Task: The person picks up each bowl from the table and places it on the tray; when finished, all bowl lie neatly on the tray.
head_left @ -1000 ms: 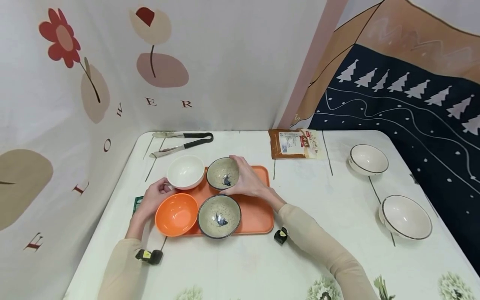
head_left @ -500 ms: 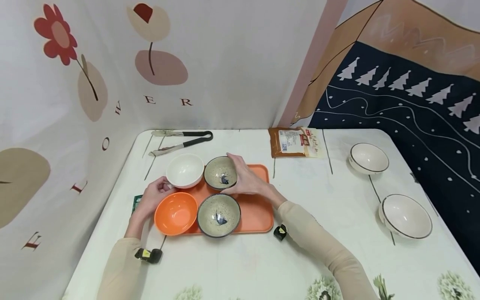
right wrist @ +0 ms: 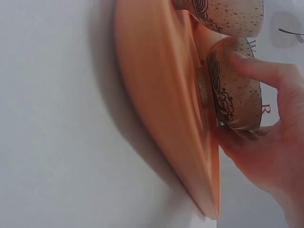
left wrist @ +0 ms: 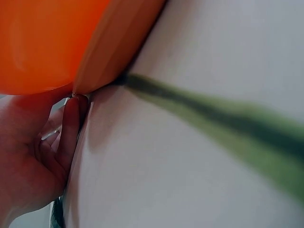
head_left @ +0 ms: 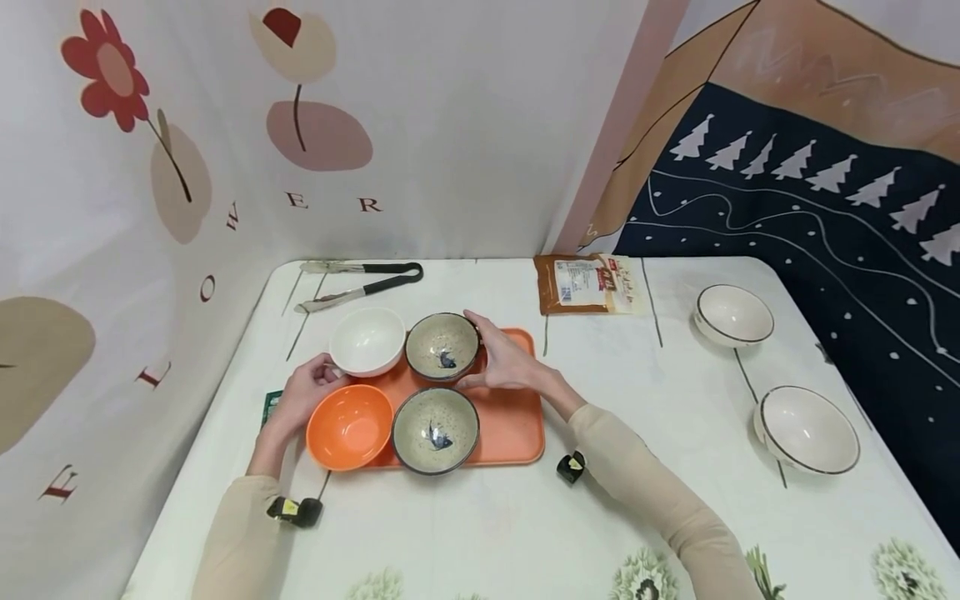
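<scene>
An orange tray (head_left: 510,425) bears a white bowl (head_left: 367,342), an orange bowl (head_left: 350,427) and two speckled bowls with blue fish inside: a far one (head_left: 441,346) and a near one (head_left: 435,431). At the tray's left edge, between the white and orange bowls, my left hand (head_left: 303,396) pinches the rim; the left wrist view has its curled fingers against the tray corner (left wrist: 114,47). My right hand (head_left: 510,360) spreads around the right side of the far speckled bowl, a gap between palm and bowl. Its fingertips stay close to the bowl's wall (right wrist: 237,95).
Black-handled tongs (head_left: 367,283) lie at the back left. A brown food packet (head_left: 585,285) lies at the back. Two dark-rimmed white bowls (head_left: 733,315) stand on the right of the table. A green packet (head_left: 272,405) is partly hidden beside my left forearm.
The far speckled bowl first shifted slightly left, closer to the white bowl. My right hand then loosened from it and drew a little to the right. My left hand has stayed put.
</scene>
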Demonstrator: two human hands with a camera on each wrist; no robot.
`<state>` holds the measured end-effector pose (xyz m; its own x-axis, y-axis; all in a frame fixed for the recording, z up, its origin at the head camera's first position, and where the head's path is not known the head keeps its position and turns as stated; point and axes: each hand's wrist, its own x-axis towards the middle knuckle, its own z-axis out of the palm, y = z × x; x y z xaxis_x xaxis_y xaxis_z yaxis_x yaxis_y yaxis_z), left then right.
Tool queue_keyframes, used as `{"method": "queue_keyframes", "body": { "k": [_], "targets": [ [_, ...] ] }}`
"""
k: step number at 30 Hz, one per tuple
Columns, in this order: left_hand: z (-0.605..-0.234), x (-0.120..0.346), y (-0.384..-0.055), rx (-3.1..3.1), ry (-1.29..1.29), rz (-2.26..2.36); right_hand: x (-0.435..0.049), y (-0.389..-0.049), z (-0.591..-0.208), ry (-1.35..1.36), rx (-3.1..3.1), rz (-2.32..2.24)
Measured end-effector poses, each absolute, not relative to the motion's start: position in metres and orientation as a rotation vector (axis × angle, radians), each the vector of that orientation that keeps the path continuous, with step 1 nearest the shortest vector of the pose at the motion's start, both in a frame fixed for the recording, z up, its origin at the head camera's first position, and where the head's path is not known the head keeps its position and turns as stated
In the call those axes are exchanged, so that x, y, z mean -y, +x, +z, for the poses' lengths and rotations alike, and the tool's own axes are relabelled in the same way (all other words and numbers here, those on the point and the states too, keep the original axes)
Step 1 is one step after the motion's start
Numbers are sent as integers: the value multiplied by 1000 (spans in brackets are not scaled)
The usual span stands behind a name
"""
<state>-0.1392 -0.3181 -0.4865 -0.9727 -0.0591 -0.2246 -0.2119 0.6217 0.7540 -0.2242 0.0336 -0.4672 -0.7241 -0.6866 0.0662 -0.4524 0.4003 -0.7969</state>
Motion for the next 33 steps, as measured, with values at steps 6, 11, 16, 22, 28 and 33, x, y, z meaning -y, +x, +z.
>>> {"method": "queue_keyframes", "body": {
  "k": [6,11,16,22,28,33],
  "targets": [
    [-489,319,-138,-2660,-232,1280,-34,-222,-470,-974,-2392,-1257],
    [-489,318,-138,-2661,-248,1257,-34,-221,-472,-958,-2378,-1283],
    [-489,318,-139,-2664,-227,1288,-35,-220,-471,-951,-2363,-1333],
    [-488,318,-139,-2672,-227,1264,-37,-217,-472,-937,-2336,-1380],
    [-487,318,-140,-2680,-216,1264,-38,-214,-473,-923,-2308,-1427],
    [-486,318,-140,-2674,-217,1262,-40,-213,-474,-912,-2278,-1460]
  ]
}}
